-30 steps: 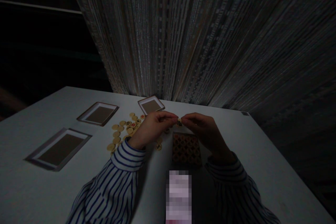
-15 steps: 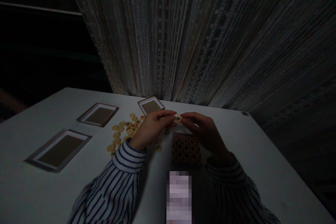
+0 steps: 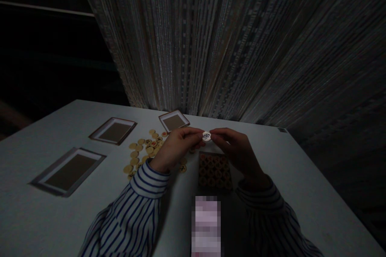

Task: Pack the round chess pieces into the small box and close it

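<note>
A round pale piece with a dark character (image 3: 206,136) is pinched between the fingertips of both hands. My left hand (image 3: 180,145) grips its left edge, and my right hand (image 3: 236,147) grips the right edge. Just below my right hand, a box (image 3: 214,170) holds several round pieces in rows. Beyond my left wrist lies a loose pile of round yellowish pieces (image 3: 150,149), some with red or black characters, partly hidden by the hand. A marked piece (image 3: 183,168) lies between the pile and the box.
On the white table (image 3: 114,217), an open tray (image 3: 174,122) stands at the back behind my left hand. Two more trays are at the left, one farther back (image 3: 113,131) and a larger one nearer (image 3: 68,172). A string curtain (image 3: 205,48) hangs behind the table.
The held piece has turned so its marked face shows rounder and brighter. Both hands have hardly moved and still hold it.
</note>
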`<state>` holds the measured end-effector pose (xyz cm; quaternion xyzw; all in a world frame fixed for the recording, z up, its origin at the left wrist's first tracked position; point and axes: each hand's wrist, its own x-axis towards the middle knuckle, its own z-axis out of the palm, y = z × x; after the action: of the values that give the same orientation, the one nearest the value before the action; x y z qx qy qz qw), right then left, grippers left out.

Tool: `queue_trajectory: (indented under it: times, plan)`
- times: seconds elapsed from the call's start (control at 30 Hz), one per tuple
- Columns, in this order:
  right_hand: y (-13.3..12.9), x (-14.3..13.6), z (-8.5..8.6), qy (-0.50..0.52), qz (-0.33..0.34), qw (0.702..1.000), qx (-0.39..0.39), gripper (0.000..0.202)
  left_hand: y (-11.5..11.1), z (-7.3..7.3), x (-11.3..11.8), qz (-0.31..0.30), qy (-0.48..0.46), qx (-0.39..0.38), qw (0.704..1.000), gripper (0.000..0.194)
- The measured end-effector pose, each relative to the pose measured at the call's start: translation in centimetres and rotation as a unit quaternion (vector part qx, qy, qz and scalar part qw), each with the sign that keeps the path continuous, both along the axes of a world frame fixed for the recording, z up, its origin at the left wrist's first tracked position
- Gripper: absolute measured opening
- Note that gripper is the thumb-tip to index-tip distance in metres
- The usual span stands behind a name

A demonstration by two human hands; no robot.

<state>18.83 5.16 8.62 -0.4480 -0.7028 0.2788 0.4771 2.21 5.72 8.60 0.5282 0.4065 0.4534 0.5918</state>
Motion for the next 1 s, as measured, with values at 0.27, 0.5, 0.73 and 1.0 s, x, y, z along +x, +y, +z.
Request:
queue_trajectory:
  times: [0.27,0.5,0.73,1.0]
  plan:
    - [0.00,0.00,0.08,-0.012,-0.001,1.000,0.003,0.010,0.04,-0.25,-0.05,0.004,0.007,-0.011,1.000,0.020]
    - [0.01,0.04,0.17,-0.036,-0.001,0.999,0.020,0.010,-0.02,-0.12,0.01,0.003,0.002,-0.010,1.000,0.018]
    - [-0.02,0.06,0.16,-0.042,0.001,0.999,0.024,0.011,0.08,-0.27,-0.04,-0.012,-0.010,-0.011,1.000,0.017]
    - [0.08,0.05,0.10,-0.044,-0.006,0.999,0.031,0.011,0.16,-0.64,-0.09,-0.030,-0.005,-0.013,0.999,0.023]
